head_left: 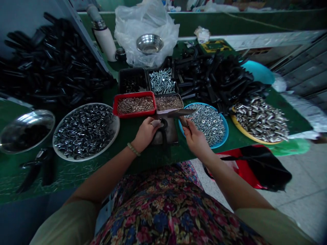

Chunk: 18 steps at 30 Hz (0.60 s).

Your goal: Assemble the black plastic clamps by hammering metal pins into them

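Observation:
My left hand, a beaded bracelet at its wrist, has its fingers closed on a black metal part with a curved, hook-like end. That part rests over a flat metal plate on the green bench. In my right hand is the handle of a hammer; its long head is raised just above and to the right of the black part. Whatever sits between my left fingertips is too small to make out.
Behind the plate stand a red tray of small pins, a white tray of rivets and a bin of bolts. A blue basin of nuts is close right, a white basin left. Black handles are heaped behind.

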Each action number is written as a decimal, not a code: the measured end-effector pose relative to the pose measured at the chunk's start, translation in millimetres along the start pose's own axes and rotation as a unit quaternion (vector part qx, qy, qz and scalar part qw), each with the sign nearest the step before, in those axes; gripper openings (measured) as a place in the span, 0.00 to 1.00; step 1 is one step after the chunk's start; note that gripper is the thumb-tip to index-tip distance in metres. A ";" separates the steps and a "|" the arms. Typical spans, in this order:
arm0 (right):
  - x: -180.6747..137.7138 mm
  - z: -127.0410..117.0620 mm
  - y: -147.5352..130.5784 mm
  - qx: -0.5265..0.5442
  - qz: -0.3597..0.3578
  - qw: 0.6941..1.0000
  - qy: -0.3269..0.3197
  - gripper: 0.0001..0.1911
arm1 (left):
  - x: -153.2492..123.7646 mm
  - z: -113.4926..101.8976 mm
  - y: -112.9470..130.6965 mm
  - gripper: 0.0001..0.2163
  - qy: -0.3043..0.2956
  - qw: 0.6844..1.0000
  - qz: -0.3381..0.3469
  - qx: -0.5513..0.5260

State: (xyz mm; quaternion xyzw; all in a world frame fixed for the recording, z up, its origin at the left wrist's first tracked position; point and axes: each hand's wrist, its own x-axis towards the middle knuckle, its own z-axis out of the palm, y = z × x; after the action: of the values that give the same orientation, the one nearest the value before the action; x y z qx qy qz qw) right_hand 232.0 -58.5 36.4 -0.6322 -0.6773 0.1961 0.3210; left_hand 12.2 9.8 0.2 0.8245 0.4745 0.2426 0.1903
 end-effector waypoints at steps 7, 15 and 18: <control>-4.2 1.4 3.8 0.001 0.007 1.000 0.010 0.21 | 0.8 -1.6 3.7 0.13 -0.050 0.985 0.055 0.154; -7.3 4.2 5.4 0.002 0.004 1.000 -0.004 0.21 | -9.3 -9.9 8.1 0.11 -0.089 0.978 0.091 0.166; -7.3 6.4 -4.5 -0.004 -0.007 0.998 -0.063 0.22 | -20.6 -15.5 7.7 0.14 -0.084 0.990 0.056 0.097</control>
State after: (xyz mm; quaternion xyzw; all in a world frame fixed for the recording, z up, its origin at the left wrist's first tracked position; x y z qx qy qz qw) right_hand 224.3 -65.3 33.5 -0.6151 -0.7013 0.2307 0.2768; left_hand -0.4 -10.6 12.4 0.8819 0.4311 0.1355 0.1343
